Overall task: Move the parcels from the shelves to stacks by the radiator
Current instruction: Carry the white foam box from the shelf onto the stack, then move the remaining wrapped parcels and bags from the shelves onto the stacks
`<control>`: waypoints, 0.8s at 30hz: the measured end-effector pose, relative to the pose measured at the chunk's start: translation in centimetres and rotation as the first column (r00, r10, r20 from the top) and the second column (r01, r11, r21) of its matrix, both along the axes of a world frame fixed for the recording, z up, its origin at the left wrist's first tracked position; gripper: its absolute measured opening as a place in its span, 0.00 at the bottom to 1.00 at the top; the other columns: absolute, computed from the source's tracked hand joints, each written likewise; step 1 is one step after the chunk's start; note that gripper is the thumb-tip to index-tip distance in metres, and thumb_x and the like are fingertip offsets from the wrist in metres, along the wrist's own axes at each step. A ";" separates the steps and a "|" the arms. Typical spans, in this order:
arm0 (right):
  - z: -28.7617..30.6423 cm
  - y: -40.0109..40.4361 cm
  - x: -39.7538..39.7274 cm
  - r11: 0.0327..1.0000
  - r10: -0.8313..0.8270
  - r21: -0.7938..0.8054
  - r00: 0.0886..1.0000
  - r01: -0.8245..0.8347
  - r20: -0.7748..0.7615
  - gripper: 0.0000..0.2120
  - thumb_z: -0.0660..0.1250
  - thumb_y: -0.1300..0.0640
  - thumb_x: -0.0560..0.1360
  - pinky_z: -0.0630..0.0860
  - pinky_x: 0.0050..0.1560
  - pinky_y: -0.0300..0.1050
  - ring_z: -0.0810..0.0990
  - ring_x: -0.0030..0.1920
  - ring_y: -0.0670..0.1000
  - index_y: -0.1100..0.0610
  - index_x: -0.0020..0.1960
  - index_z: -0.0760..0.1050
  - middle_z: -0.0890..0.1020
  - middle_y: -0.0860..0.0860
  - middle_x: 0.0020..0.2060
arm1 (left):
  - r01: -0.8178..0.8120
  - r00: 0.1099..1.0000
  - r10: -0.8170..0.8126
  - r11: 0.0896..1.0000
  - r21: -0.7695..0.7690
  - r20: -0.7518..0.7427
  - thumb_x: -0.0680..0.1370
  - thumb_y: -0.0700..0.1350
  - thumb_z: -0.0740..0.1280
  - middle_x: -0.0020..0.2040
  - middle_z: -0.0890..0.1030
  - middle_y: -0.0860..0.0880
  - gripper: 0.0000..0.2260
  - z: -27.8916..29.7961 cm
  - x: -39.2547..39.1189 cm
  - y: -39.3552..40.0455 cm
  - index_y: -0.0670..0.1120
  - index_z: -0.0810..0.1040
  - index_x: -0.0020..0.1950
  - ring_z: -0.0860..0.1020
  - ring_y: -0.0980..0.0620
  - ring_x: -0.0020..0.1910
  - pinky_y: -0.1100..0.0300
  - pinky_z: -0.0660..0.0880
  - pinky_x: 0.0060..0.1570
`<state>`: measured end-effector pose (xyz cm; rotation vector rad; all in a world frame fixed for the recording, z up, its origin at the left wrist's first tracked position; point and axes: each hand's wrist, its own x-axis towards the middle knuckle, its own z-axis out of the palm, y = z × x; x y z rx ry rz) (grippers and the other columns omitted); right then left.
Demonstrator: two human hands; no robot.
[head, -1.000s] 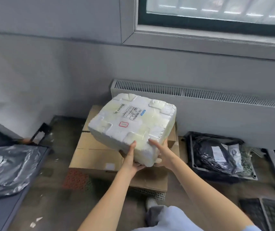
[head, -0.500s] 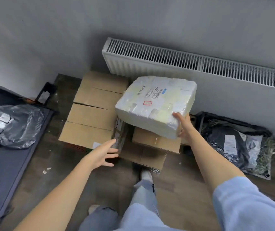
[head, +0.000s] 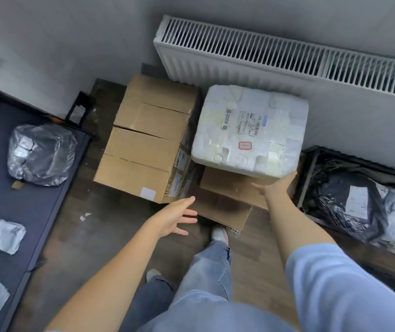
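A white polystyrene foam parcel [head: 249, 130] sits on top of a brown cardboard box [head: 225, 185] right in front of the white panel radiator [head: 275, 65], its far edge close to the radiator's face. The parcel is blocky with rounded corners and moulded dimples, wrapped in clear tape that shows yellowish patches, and carries a printed shipping label with barcodes plus a small red-outlined sticker on its upper face. The right hand [head: 276, 188] reaches under the parcel's near right corner with its fingers fairly straight against the underside; how firmly it holds cannot be told. The left hand [head: 175, 218] hovers over the wooden floor [head: 95, 236] with fingers spread and relaxed, holding nothing, just short of the boxes. To the left of the foam parcel, touching or nearly touching it, stands a stack of cardboard boxes [head: 148, 140] with white labels on their near sides. On the far left a dark mat [head: 12, 212] bears silver-grey plastic mailer bags [head: 40, 153]. At right a dark tray [head: 311, 173] holds a black plastic-wrapped parcel [head: 350, 207] with a white label.
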<state>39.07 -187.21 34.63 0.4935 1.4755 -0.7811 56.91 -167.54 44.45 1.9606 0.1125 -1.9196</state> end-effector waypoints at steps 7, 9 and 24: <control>2.7 0.4 4.2 0.962 0.261 -0.139 0.935 -0.233 0.239 0.33 0.53 0.39 0.77 0.60 0.72 0.61 0.63 0.72 0.60 0.57 0.75 0.55 0.62 0.58 0.73 | 0.081 0.994 -0.081 0.997 0.013 0.069 0.80 0.55 0.57 0.67 0.73 0.45 0.24 1.1 1.3 0.7 0.49 0.60 0.74 0.75 0.48 0.61 0.46 0.72 0.59; 3.8 0.7 5.0 0.904 0.424 -0.082 0.903 -0.419 0.066 0.28 0.56 0.49 0.79 0.60 0.70 0.62 0.61 0.73 0.61 0.58 0.75 0.52 0.59 0.60 0.74 | 0.105 0.987 -0.104 0.994 -0.002 0.122 0.81 0.55 0.56 0.68 0.72 0.45 0.23 2.0 2.5 1.1 0.49 0.60 0.74 0.74 0.48 0.64 0.47 0.70 0.63; 25.8 29.7 33.2 -0.365 0.852 -0.433 -0.108 -0.825 -0.512 0.18 0.57 0.54 0.80 0.66 0.65 0.56 0.68 0.68 0.58 0.59 0.68 0.67 0.70 0.58 0.68 | -0.241 0.790 0.340 0.937 -0.253 0.510 0.81 0.52 0.55 0.67 0.72 0.45 0.18 14.2 19.5 31.8 0.49 0.66 0.70 0.74 0.48 0.63 0.53 0.68 0.61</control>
